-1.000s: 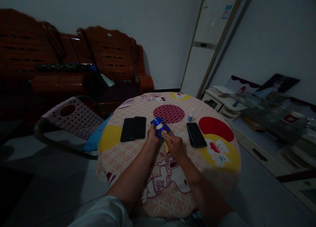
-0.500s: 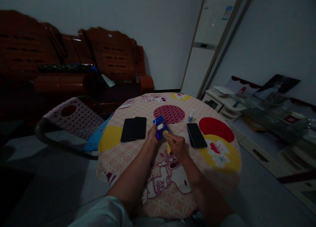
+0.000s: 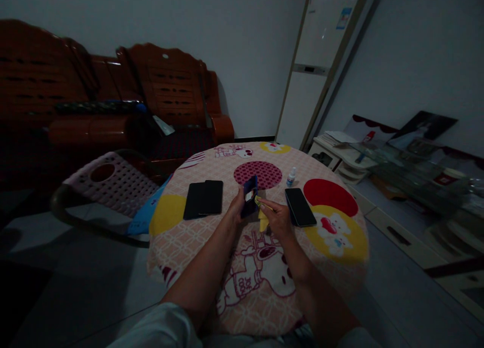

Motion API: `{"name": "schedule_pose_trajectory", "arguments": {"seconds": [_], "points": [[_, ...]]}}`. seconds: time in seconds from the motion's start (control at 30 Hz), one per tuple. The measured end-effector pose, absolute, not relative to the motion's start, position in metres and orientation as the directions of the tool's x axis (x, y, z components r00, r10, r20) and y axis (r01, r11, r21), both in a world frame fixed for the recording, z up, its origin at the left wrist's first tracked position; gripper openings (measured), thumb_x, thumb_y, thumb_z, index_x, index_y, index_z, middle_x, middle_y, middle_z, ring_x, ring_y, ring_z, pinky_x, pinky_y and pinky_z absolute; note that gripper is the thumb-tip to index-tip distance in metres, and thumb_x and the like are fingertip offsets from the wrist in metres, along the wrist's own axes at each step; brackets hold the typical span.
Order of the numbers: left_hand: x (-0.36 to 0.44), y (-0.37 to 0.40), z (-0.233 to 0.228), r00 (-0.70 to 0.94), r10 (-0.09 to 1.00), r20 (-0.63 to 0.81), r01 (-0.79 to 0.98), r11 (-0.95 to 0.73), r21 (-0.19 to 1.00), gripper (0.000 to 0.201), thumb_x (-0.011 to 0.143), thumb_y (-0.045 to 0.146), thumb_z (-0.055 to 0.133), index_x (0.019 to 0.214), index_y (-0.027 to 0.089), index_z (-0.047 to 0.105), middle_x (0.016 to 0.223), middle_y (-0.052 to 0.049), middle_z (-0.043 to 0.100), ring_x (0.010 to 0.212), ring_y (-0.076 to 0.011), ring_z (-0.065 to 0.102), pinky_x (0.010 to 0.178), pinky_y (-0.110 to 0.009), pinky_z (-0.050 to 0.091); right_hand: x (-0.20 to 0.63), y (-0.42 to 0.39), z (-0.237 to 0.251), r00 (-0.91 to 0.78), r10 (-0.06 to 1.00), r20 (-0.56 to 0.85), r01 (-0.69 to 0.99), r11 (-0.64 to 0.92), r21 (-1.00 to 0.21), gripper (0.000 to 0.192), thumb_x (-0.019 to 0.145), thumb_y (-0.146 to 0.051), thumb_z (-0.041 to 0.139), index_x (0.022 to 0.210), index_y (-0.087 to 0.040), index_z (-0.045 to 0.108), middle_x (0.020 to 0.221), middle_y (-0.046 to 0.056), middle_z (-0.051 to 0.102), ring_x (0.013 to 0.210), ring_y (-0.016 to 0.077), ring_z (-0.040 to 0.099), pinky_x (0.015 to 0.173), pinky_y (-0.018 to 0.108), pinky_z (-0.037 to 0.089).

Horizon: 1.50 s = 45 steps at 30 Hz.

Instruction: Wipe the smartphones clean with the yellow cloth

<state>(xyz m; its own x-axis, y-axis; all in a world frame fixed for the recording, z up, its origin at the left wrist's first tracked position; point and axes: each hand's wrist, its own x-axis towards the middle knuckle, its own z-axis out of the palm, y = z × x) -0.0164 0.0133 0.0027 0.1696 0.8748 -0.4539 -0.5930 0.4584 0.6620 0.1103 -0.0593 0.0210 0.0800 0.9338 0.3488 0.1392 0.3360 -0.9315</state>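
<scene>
My left hand (image 3: pixel 237 205) is closed around the left side of a blue phone (image 3: pixel 249 190), held tilted above the round table. A pale patch shows on the phone's face. In my right hand (image 3: pixel 279 219) a yellow cloth (image 3: pixel 263 221) is pinched, its upper end at the phone's lower right edge and the rest hanging below the fingers. Right of my right hand lies a black phone (image 3: pixel 301 207), screen up. Behind that phone stands a small white bottle (image 3: pixel 291 177) with a blue label. Left of my left hand lies a flat black case or tablet (image 3: pixel 203 199).
A patterned cloth (image 3: pixel 181 247) covers the round table. A woven-back chair (image 3: pixel 113 181) with a blue item on it stands at the left, a wooden sofa (image 3: pixel 170 96) behind. To the right is a glass-topped cabinet (image 3: pixel 408 166) with several things on it.
The blue phone has turned, so its face now looks narrower and darker. My right hand and the yellow cloth have shifted slightly right, to the phone's edge.
</scene>
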Motion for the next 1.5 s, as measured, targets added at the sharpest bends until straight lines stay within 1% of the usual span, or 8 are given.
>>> {"name": "schedule_pose_trajectory", "arguments": {"seconds": [0.37,0.53,0.73,0.87,1.13,1.3,1.37,1.5], "points": [[-0.011,0.001,0.004,0.391,0.824,-0.41,-0.298,0.535,0.79,0.064,0.082,0.067,0.043,0.115,0.016,0.062,0.079,-0.011,0.07,0.063,-0.0208,0.066,0.061,-0.032,0.053,0.126,-0.046,0.01,0.218,0.92,0.325,0.063,0.319,-0.946,0.029,0.076,-0.033,0.065,0.099,-0.019,0.074,0.098,0.005,0.074,0.086,0.0234,0.07,0.075,0.033,0.057],[-0.013,-0.001,0.007,0.437,0.842,-0.317,-0.166,0.421,0.892,0.065,0.079,0.068,0.048,0.116,0.016,0.063,0.096,-0.011,0.07,0.084,-0.0231,0.066,0.078,-0.034,0.05,0.137,-0.042,0.011,0.307,0.892,0.333,0.043,0.337,-0.941,0.029,0.074,-0.033,0.066,0.098,-0.019,0.074,0.098,0.006,0.074,0.088,0.0234,0.07,0.077,0.033,0.056],[-0.017,-0.006,0.014,0.487,0.82,-0.3,-0.036,0.362,0.932,0.069,0.075,0.071,0.05,0.114,0.016,0.064,0.102,-0.011,0.069,0.087,-0.0249,0.064,0.079,-0.036,0.048,0.15,-0.038,0.011,0.39,0.857,0.337,0.083,0.332,-0.94,0.03,0.074,-0.034,0.066,0.098,-0.017,0.074,0.098,0.008,0.074,0.091,0.0248,0.069,0.079,0.035,0.055],[-0.018,-0.006,0.015,0.451,0.868,-0.207,0.02,0.222,0.975,0.07,0.073,0.072,0.051,0.108,0.014,0.067,0.105,-0.011,0.069,0.095,-0.0258,0.062,0.086,-0.035,0.044,0.153,-0.037,0.01,0.407,0.851,0.332,0.094,0.323,-0.942,0.031,0.074,-0.034,0.066,0.098,-0.016,0.074,0.098,0.008,0.074,0.089,0.0244,0.069,0.078,0.035,0.055],[-0.018,0.006,0.002,0.413,0.907,-0.077,0.017,0.077,0.997,0.065,0.08,0.068,0.045,0.103,0.012,0.067,0.101,-0.01,0.069,0.093,-0.0246,0.06,0.088,-0.035,0.042,0.14,-0.041,0.007,0.236,0.908,0.345,0.066,0.339,-0.938,0.028,0.076,-0.032,0.066,0.099,-0.02,0.074,0.1,0.006,0.073,0.093,0.0238,0.069,0.079,0.033,0.055],[-0.014,0.004,0.004,0.297,0.955,0.007,-0.052,0.009,0.999,0.052,0.081,0.06,0.052,0.101,0.014,0.068,0.112,-0.01,0.065,0.106,-0.0237,0.055,0.097,-0.032,0.037,0.134,-0.043,0.006,0.159,0.938,0.308,0.007,0.311,-0.95,0.027,0.076,-0.032,0.066,0.099,-0.021,0.074,0.101,0.006,0.073,0.092,0.0236,0.069,0.08,0.034,0.056],[-0.011,0.0,0.004,0.315,0.948,-0.041,-0.106,0.078,0.991,0.052,0.081,0.061,0.053,0.103,0.015,0.067,0.11,-0.01,0.066,0.105,-0.0231,0.057,0.095,-0.032,0.039,0.132,-0.043,0.005,0.163,0.943,0.291,-0.014,0.297,-0.955,0.027,0.075,-0.032,0.067,0.099,-0.021,0.074,0.099,0.006,0.074,0.089,0.0234,0.07,0.078,0.034,0.056],[-0.003,-0.007,0.005,0.526,0.827,-0.198,-0.225,0.359,0.906,0.062,0.08,0.069,0.045,0.112,0.02,0.062,0.086,-0.006,0.067,0.082,-0.0191,0.063,0.078,-0.032,0.048,0.133,-0.041,0.003,0.213,0.932,0.293,-0.016,0.303,-0.953,0.028,0.075,-0.033,0.067,0.1,-0.02,0.074,0.099,0.005,0.074,0.088,0.0231,0.07,0.077,0.033,0.056]]}}
